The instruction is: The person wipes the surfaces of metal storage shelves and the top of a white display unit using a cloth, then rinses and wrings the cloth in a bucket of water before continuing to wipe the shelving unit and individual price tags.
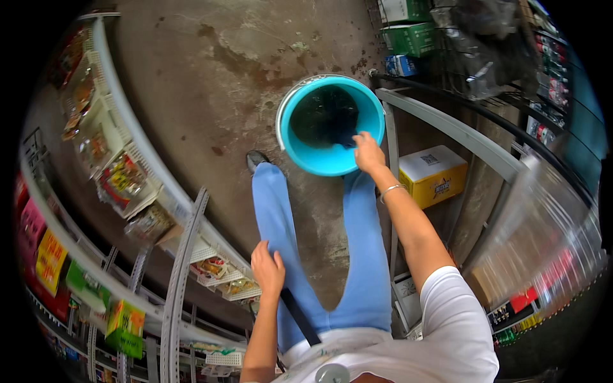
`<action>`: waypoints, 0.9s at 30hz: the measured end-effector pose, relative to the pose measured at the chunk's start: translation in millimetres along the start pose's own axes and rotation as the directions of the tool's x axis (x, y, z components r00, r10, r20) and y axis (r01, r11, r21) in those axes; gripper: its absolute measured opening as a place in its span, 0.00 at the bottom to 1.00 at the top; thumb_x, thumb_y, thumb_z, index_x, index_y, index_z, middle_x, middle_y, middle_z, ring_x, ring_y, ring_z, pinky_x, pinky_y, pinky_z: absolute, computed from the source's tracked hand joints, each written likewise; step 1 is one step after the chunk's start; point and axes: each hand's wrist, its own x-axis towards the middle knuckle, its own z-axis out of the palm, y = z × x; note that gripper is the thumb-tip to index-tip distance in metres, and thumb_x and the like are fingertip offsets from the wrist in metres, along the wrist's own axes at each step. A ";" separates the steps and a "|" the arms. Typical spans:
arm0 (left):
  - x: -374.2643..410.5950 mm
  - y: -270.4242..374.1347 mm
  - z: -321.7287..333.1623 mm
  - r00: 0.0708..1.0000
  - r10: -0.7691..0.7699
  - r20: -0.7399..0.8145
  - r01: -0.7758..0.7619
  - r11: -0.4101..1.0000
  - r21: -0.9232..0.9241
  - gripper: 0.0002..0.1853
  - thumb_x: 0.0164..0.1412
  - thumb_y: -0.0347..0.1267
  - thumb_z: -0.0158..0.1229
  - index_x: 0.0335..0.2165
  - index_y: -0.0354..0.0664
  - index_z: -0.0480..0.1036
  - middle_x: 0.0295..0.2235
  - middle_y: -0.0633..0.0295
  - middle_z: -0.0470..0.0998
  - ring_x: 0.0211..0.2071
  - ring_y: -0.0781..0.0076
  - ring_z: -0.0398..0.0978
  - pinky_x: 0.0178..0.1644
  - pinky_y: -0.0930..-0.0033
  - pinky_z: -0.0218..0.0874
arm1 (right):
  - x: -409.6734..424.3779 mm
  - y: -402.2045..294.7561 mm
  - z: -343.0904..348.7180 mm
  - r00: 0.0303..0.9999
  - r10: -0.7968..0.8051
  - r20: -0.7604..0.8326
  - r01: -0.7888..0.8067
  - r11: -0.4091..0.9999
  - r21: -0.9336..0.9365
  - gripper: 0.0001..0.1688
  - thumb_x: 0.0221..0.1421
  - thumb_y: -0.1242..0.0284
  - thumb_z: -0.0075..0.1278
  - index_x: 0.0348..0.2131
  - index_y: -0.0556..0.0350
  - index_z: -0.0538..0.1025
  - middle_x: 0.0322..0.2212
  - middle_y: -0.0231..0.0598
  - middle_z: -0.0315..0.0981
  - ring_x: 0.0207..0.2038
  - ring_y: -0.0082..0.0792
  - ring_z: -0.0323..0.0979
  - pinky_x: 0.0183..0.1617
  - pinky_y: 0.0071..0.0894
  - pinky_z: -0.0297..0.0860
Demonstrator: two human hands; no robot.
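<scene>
A turquoise plastic bucket (pixel 297 160) with a wire handle stands on the concrete floor by my feet, dark water inside. My right hand (pixel 368 152), with a bangle at the wrist, reaches over its near right rim and grips the edge of a dark cloth (pixel 346 125). Most of that cloth lies in the water, so its shape is hidden. On my left thigh, over blue trousers (pixel 274 206), rests my left hand (pixel 268 268), fingers a little apart and holding nothing. A black strap (pixel 300 318) runs from beside that wrist to my waist.
Metal shelving (pixel 184 268) with white baskets of packaged food curves along the left. To the right stand a grey metal frame (pixel 450 124), a yellow and white carton (pixel 433 176) and a black wire rack with green boxes (pixel 409 39). Wet stains mark the floor beyond the bucket.
</scene>
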 end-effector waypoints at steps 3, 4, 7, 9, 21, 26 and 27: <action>-0.6 -14.1 62.7 0.996 -0.069 0.059 0.066 0.996 0.053 0.24 0.55 0.30 0.56 0.51 0.32 0.65 0.52 0.44 0.66 0.54 0.43 0.62 0.58 0.52 0.54 | 62.6 16.2 50.5 0.977 -0.195 0.081 0.211 0.922 -0.324 0.26 0.59 0.74 0.42 0.56 0.37 0.66 0.61 0.35 0.55 0.62 0.43 0.56 0.62 0.50 0.57; 0.4 -9.9 76.7 0.994 -0.071 0.087 0.060 0.991 0.122 0.24 0.55 0.31 0.56 0.50 0.34 0.66 0.52 0.44 0.66 0.54 0.43 0.62 0.58 0.51 0.54 | 77.0 18.8 56.7 0.967 -0.213 0.142 0.254 0.866 -0.431 0.28 0.60 0.74 0.41 0.59 0.35 0.65 0.63 0.32 0.53 0.64 0.41 0.53 0.65 0.51 0.53; 6.3 4.7 98.1 0.985 -0.100 0.143 0.060 0.964 0.259 0.23 0.54 0.33 0.58 0.49 0.39 0.69 0.52 0.45 0.65 0.55 0.41 0.60 0.57 0.49 0.56 | 123.4 47.2 98.8 0.940 -0.130 0.315 0.297 0.765 -0.572 0.29 0.63 0.69 0.35 0.62 0.31 0.60 0.65 0.27 0.50 0.67 0.37 0.47 0.69 0.54 0.40; 3.5 -0.5 100.3 0.979 -0.153 0.133 0.112 0.955 0.276 0.22 0.53 0.35 0.59 0.47 0.41 0.71 0.51 0.46 0.66 0.55 0.41 0.60 0.56 0.48 0.57 | 149.4 51.1 129.7 0.908 -0.041 0.417 0.314 0.726 -0.612 0.28 0.65 0.67 0.31 0.63 0.25 0.59 0.65 0.25 0.51 0.67 0.35 0.47 0.70 0.53 0.34; 1.5 -2.7 113.9 0.988 -0.130 0.081 0.107 0.964 0.242 0.17 0.52 0.33 0.57 0.42 0.42 0.73 0.49 0.49 0.68 0.54 0.43 0.62 0.52 0.47 0.60 | 44.4 8.8 67.5 0.974 -0.215 0.065 0.208 0.973 0.104 0.18 0.55 0.68 0.53 0.41 0.57 0.66 0.29 0.53 0.73 0.32 0.54 0.72 0.36 0.49 0.68; 3.9 -4.6 106.8 0.990 -0.138 0.020 0.127 0.954 0.273 0.14 0.50 0.33 0.58 0.38 0.42 0.74 0.47 0.51 0.69 0.53 0.48 0.63 0.51 0.49 0.61 | -88.3 -36.5 -106.4 0.877 -0.391 -0.279 0.457 0.857 0.236 0.20 0.43 0.74 0.62 0.38 0.61 0.74 0.27 0.47 0.74 0.25 0.48 0.70 0.30 0.38 0.66; 5.0 -4.5 105.8 0.990 -0.142 0.016 0.132 0.953 0.273 0.14 0.50 0.33 0.58 0.38 0.42 0.74 0.47 0.51 0.69 0.53 0.48 0.63 0.51 0.49 0.61 | -107.6 -41.2 -134.8 0.882 -0.393 -0.261 0.450 0.867 0.216 0.21 0.40 0.76 0.62 0.37 0.62 0.74 0.24 0.45 0.73 0.22 0.45 0.69 0.28 0.36 0.64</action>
